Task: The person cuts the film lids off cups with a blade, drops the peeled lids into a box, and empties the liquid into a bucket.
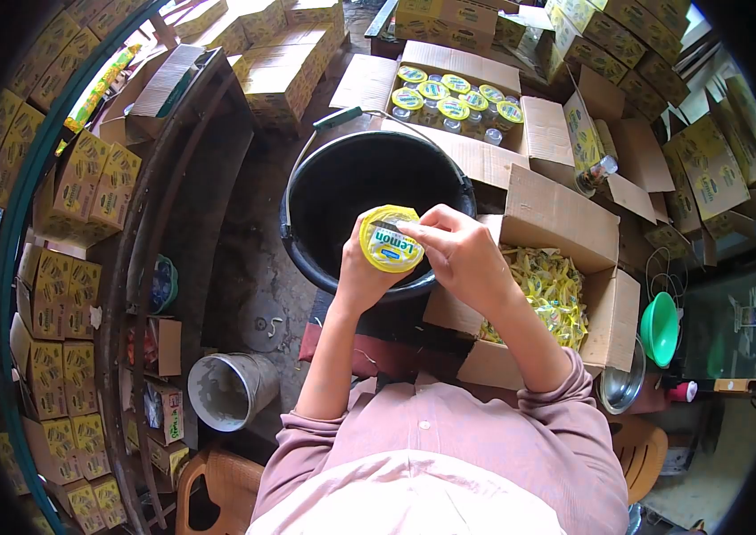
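My left hand (362,278) is wrapped around a jar with a round yellow Lemon lid (389,250), held above the near rim of a black bucket (307,259). The lid faces up toward me and its print is upside down; the jar's body is hidden by the lid and my fingers. At the lid's right edge is my right hand (469,257), its fingers bent and pinched together against the printed top. Whatever sits between those fingertips is too small to make out.
An open carton (463,165) of lidded Lemon jars (454,108) stands beyond the bucket. To the right, another carton (620,308) holds yellow sachets (543,294). A grey bucket (258,379) stands left, a green bowl (661,330) right. Stacked Lemon boxes (61,374) line the left shelves.
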Tool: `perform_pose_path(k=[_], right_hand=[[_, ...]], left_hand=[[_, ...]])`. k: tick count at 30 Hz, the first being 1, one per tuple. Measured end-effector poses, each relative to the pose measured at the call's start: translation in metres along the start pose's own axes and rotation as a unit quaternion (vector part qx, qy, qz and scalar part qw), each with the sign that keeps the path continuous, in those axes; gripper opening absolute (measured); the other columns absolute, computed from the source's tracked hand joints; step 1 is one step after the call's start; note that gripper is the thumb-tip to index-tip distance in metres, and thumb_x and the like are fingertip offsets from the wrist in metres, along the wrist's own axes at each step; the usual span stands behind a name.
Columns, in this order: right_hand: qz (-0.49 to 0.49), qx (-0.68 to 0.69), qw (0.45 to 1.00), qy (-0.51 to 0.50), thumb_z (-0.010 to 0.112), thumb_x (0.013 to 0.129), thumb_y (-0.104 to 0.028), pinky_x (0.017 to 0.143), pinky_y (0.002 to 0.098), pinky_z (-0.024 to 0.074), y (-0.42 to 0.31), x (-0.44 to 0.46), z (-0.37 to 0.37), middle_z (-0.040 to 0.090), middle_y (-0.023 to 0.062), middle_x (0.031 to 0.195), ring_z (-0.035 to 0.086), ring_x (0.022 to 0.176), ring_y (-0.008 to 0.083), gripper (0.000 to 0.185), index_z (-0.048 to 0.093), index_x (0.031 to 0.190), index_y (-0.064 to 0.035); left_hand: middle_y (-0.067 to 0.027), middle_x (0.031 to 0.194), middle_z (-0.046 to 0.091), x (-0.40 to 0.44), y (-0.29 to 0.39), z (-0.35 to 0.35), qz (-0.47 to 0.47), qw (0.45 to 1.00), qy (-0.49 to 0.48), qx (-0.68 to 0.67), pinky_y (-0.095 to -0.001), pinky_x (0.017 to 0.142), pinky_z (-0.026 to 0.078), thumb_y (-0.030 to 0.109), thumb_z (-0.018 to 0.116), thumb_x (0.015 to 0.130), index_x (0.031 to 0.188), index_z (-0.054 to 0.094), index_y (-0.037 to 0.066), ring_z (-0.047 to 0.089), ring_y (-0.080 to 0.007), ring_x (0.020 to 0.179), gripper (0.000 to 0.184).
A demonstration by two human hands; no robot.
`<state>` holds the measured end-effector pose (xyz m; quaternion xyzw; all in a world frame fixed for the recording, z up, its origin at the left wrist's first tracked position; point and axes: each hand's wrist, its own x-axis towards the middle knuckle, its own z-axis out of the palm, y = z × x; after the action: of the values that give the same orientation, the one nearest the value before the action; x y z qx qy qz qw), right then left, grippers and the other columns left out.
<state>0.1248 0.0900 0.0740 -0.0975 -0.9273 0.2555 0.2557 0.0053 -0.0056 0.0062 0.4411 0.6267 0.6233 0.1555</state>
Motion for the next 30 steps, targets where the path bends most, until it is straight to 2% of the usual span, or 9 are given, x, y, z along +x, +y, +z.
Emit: perform_pose_path(k=[19,30], right_hand=[[-0.013,-0.015,1.000,-0.009,0.055,0.071,0.006,0.070,0.0355,0.0495,-0.0003,-0.0040,0.0017,0.053,0.0116,0.083,0.057,0.076,0.0268,0.035,0.062,0.102,-0.0091],[-0.017,-0.059,0.997,-0.036,0.055,0.070,0.006,0.071,0.0347,0.0495,-0.0048,-0.0023,0.0018,0.053,0.0106,0.085,0.057,0.079,0.0248,0.035,0.063,0.102,-0.0085]], left_hand=[[-0.0103,0.098,0.062,-0.0007,-0.0045,0.0000,-0.007,1.000,0.001,-0.023,-0.0301,0.079,0.049,0.010,0.079,0.058,0.111,0.047,0.005,0.061,-0.0200,0.090,0.063],[-0.0100,0.099,0.061,-0.0012,0.0004,-0.0005,-0.012,1.000,-0.014,0.012,-0.0299,0.079,0.049,0.010,0.079,0.059,0.111,0.046,0.006,0.061,-0.0201,0.091,0.062]])
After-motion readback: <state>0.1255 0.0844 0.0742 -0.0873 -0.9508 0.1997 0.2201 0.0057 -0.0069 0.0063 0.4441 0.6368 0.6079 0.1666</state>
